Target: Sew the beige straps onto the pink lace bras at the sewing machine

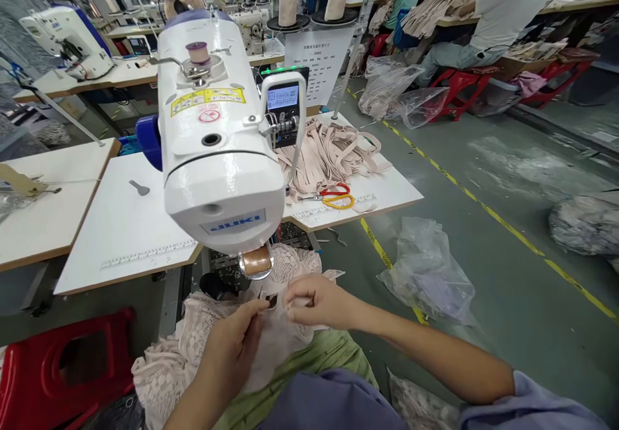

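Both my hands are at a pale pink lace bra (pixel 203 317) just below the head of a white sewing machine (pixel 217 178). My left hand (pixel 235 340) pinches the thin fabric at its left side, thumb and forefinger pressed together close to the needle area. On the other side, my right hand (pixel 322 301) has its fingers curled and pinched on the same cloth. Lace cups bunch up to the left and behind the hands, and sheer fabric hangs over my lap. The needle itself is mostly hidden behind the machine head.
A heap of beige straps (pixel 333 153) lies on the white table right of the machine, with red-and-yellow-handled scissors (pixel 338 196) in front. Left stands a red stool (pixel 68 365). Plastic bags (pixel 430 275) lie on the floor. A co-worker in white (pixel 512 14) sits at the back right.
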Demonstrator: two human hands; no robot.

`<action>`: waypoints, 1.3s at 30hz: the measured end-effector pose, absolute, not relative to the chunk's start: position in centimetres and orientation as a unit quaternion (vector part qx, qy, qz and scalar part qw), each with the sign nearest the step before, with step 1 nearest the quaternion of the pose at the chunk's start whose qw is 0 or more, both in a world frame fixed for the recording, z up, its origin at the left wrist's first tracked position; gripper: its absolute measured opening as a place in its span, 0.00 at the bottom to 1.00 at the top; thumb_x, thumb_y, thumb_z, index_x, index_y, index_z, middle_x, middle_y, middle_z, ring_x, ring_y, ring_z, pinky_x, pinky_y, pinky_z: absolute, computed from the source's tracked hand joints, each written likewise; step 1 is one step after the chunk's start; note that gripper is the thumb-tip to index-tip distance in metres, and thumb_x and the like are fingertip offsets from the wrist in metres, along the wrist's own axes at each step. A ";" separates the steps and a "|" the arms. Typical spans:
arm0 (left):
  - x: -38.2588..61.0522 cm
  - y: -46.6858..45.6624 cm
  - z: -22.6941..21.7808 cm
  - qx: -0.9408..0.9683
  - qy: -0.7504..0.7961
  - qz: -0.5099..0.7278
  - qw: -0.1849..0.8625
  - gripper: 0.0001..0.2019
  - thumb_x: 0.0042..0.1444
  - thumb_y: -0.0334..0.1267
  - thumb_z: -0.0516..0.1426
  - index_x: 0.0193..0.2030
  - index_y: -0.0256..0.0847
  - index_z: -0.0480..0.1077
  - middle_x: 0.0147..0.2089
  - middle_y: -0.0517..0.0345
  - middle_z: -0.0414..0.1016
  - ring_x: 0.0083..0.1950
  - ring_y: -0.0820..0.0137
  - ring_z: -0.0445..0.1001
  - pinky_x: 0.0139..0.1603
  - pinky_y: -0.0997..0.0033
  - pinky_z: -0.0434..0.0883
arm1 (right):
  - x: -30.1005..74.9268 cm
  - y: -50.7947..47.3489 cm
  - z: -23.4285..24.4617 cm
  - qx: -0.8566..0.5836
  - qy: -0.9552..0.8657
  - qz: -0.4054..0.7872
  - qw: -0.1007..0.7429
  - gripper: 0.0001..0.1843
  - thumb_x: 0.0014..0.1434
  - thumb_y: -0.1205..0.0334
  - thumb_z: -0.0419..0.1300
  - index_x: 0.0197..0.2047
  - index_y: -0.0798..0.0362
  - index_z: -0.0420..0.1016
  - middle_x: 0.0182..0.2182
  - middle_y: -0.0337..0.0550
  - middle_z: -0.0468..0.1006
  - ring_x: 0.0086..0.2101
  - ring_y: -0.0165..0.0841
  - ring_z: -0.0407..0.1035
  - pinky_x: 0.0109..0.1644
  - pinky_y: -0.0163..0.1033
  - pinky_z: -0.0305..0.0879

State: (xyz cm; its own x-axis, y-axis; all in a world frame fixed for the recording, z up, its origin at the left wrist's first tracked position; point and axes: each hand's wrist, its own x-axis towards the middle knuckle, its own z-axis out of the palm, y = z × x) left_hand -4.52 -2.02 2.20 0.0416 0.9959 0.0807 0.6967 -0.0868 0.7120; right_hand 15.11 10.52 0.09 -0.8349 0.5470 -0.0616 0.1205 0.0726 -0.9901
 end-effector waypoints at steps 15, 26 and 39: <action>-4.4 -2.3 3.5 0.681 0.614 0.316 0.246 0.06 0.62 0.34 0.55 0.41 0.46 0.74 0.42 0.56 0.80 0.42 0.69 0.79 0.42 0.75 0.74 | 14.1 8.6 0.6 -0.004 -0.904 0.344 0.256 0.09 0.63 0.64 0.52 0.35 0.51 0.73 0.32 0.44 0.78 0.35 0.32 0.72 0.38 0.36 0.66; -4.4 -0.8 4.9 0.636 0.652 0.189 0.366 0.07 0.62 0.35 0.52 0.32 0.44 0.65 0.32 0.60 0.71 0.33 0.69 0.70 0.33 0.72 0.65 | 13.8 7.5 -0.7 -0.048 -0.904 0.321 0.278 0.09 0.62 0.66 0.51 0.31 0.51 0.69 0.26 0.42 0.73 0.29 0.33 0.67 0.33 0.37 0.63; -2.0 -1.7 1.0 0.440 0.619 0.487 0.431 0.08 0.63 0.42 0.55 0.39 0.42 0.72 0.40 0.56 0.75 0.43 0.69 0.74 0.46 0.73 0.69 | 13.0 6.9 0.4 -0.169 -0.754 0.543 0.330 0.07 0.58 0.68 0.57 0.34 0.53 0.77 0.28 0.41 0.76 0.30 0.31 0.70 0.35 0.34 0.64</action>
